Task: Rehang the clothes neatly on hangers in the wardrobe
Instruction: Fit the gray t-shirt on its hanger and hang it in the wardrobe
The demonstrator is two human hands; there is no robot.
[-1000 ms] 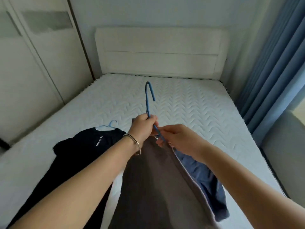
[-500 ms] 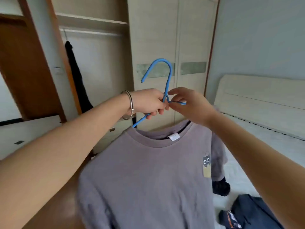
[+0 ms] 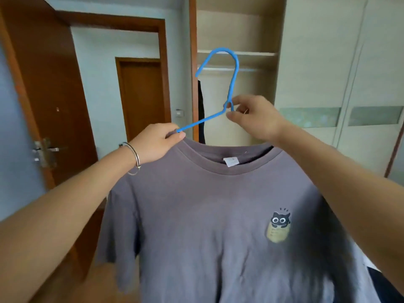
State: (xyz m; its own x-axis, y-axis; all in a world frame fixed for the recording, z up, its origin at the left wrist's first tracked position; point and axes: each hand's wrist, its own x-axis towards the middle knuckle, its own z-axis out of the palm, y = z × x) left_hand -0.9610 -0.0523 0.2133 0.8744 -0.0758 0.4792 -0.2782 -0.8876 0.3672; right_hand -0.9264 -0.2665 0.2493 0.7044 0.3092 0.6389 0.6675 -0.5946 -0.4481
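Step in hand: judged to be carrying the hung shirt to the wardrobe rail and hooking it on.
Task's thing: grey T-shirt [image 3: 207,215] on blue hanger [image 3: 233,82], held up in the air in front of the open wardrobe [image 3: 251,95]; not yet on the rail [image 3: 251,69].
Left hand [image 3: 156,142]: fingers curled, pinching the end of the hanger's left arm together with the shirt's shoulder seam at the collar edge.
Right hand [image 3: 254,118]: thumb and fingers pinching the hanger's neck at the twist just under the hook.
Hanger attitude: hook upright, opening to the left; left arm bare from neck down to the left hand; right arm hidden behind the right hand and the cloth.
Shirt lie: collar [image 3: 218,169] open towards the camera, white label [image 3: 231,161] showing, body hanging fairly flat; right shoulder seating cannot be told.
Rail surroundings: dark garment [image 3: 201,110] hanging at the rail's left end, shelf [image 3: 251,54] close above.
Method note: check both shoulders sit on the hanger arms before letting go; raise the hook above the rail but under the shelf, then lower it on.
Placement note: aim right of the dark garment, apart from it, to avoid bunching.
Release note: left hand off first, a smoothing pass down the front, right hand off once the hook bears the weight.
Risk: shirt sliding off the left arm if the pinch loosens early.
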